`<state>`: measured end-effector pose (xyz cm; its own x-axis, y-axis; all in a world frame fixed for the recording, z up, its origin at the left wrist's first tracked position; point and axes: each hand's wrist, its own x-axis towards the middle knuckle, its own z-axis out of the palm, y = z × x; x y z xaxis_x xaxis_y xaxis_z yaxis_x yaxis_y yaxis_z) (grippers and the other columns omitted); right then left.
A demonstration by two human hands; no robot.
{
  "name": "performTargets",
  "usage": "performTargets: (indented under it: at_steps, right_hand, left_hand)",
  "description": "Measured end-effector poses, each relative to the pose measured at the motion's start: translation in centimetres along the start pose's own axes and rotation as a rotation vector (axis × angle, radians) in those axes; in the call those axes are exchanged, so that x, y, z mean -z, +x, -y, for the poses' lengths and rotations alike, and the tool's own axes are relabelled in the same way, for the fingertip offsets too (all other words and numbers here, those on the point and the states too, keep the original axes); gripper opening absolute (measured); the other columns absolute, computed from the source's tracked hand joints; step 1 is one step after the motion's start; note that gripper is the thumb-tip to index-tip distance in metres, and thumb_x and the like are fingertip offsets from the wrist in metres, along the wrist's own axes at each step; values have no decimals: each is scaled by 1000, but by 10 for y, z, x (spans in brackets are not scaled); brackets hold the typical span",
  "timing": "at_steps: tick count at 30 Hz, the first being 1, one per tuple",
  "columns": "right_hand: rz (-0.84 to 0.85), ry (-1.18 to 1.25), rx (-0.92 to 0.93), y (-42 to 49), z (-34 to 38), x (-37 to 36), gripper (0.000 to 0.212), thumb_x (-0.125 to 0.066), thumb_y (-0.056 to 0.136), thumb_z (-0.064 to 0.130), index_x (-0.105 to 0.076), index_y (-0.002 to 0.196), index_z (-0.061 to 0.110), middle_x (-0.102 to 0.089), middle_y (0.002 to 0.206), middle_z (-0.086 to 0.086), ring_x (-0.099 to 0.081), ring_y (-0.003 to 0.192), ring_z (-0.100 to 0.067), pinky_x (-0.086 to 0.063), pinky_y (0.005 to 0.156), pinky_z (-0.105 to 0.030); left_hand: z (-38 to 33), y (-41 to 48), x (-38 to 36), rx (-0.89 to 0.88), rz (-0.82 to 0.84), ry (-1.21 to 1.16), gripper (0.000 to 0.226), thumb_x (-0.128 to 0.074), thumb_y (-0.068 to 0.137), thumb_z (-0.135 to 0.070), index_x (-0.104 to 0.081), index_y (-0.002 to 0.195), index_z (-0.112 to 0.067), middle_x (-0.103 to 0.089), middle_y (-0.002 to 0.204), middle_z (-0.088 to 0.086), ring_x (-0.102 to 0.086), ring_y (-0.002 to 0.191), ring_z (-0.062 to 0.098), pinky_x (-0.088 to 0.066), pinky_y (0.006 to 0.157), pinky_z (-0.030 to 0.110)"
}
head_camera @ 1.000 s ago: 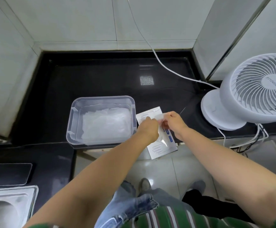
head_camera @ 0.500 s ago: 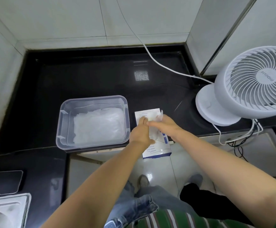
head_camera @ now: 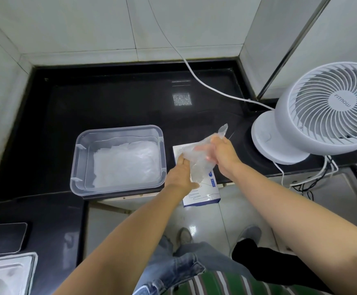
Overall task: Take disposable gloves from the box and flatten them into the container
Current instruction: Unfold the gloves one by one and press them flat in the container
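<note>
Right hand (head_camera: 222, 154) clenched round one thin clear glove (head_camera: 196, 165), held just over the box (head_camera: 203, 196).
Left hand (head_camera: 178, 175) flat, fingers straight, pressing the one white cardboard box on the black glossy bench (head_camera: 109, 103). Crinkled film, long axis slanting from far-right tip to near-left. One clear rounded rectangular container (head_camera: 118, 129) just left, holding flattened gloves (head_camera: 126, 162).

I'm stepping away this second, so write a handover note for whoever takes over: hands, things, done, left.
Left hand: flat on the glove box, steadying it.
Right hand: grips a clear disposable glove, raised over the box.
Container: on the black counter, left of the box, holding a flat stack of gloves.
Done: one glove drawn up.
Left: lay it in the container, flatten it.
</note>
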<state>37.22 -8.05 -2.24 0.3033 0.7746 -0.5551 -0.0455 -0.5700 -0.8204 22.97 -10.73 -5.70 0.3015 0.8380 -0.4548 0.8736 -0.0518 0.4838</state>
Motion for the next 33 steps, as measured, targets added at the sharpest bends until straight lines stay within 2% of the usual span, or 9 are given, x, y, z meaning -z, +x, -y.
performTargets:
  at_steps: [5, 8, 12, 14, 17, 19, 24, 28, 33]
  right_hand:
    - [-36, 238, 136, -1, 29, 9, 27, -40, 100, 25, -62, 100, 9, -73, 88, -7, -70, 85, -21, -56, 76, -34]
    - [-69, 243, 147, 2, 31, 11, 25, -42, 99, 24, -62, 102, 9, -70, 90, -7, -67, 86, -21, -55, 78, -36]
    - [-59, 181, 179, 3, 30, 6, 25, -41, 99, 24, -63, 101, 12, -67, 92, -8, -65, 87, -21, -54, 79, -38]
    - [-50, 110, 237, 1, 34, -1, 25, -40, 100, 24, -62, 96, 12, -67, 87, -6, -64, 81, -16, -54, 72, -32]
    - [23, -59, 357, -3, 43, -22, 24, -41, 101, 28, -56, 90, 14, -57, 78, -3, -55, 71, -12, -46, 63, -26]
    - [106, -187, 426, -5, 48, -39, 23, -42, 102, 30, -53, 89, 15, -52, 73, -2, -50, 65, -11, -41, 57, -25]
    - [253, -372, 511, -11, 51, -77, 21, -44, 103, 32, -52, 92, 16, -56, 77, 2, -50, 67, -8, -41, 61, -22]
    - [351, -544, 546, -13, 51, -97, 22, -44, 103, 35, -51, 93, 17, -57, 77, 2, -52, 63, -8, -41, 58, -21]
    - [401, -602, 518, -14, 57, -124, 23, -51, 101, 30, -44, 84, 16, -54, 62, 1, -49, 48, -9, -41, 50, -23]
  left_hand:
    - [-6, 3, 7, 8, 48, -19, 87, -71, 86, -27, -16, 152, -10, -7, 161, -2, -57, 116, 28, -47, 98, 35]
    - [-18, 7, 27, -40, -76, -235, 44, -57, 94, -18, -46, 136, -13, -47, 140, 8, -58, 111, 27, -48, 95, 33]
    - [-19, 5, 72, -112, -93, -781, 26, -60, 89, -15, -67, 114, -15, -68, 115, 2, -65, 103, 22, -52, 97, 44]
    - [-9, -5, 102, -123, -28, -1088, 35, -50, 89, -24, -69, 112, -5, -70, 114, 9, -65, 108, 27, -47, 104, 44]
    - [23, -11, 138, 84, 184, -1409, 83, -25, 93, -67, -61, 123, 1, -66, 119, 20, -62, 114, 33, -44, 105, 45]
    - [40, -14, 148, 130, 271, -1334, 84, -35, 85, -78, -61, 125, -9, -67, 120, 15, -63, 114, 30, -47, 100, 44]
    - [68, -27, 155, 112, 64, -969, 21, -60, 94, -13, -66, 114, -8, -69, 109, 0, -64, 101, 15, -55, 78, 19]
    - [105, -33, 161, 153, 173, -1254, 27, -55, 97, -31, -68, 114, -15, -69, 114, 6, -65, 109, 23, -50, 99, 42]
    - [115, -24, 154, 298, -249, -885, 26, -60, 95, -26, -62, 80, -5, -56, 64, 3, -54, 62, 14, -47, 54, 19]
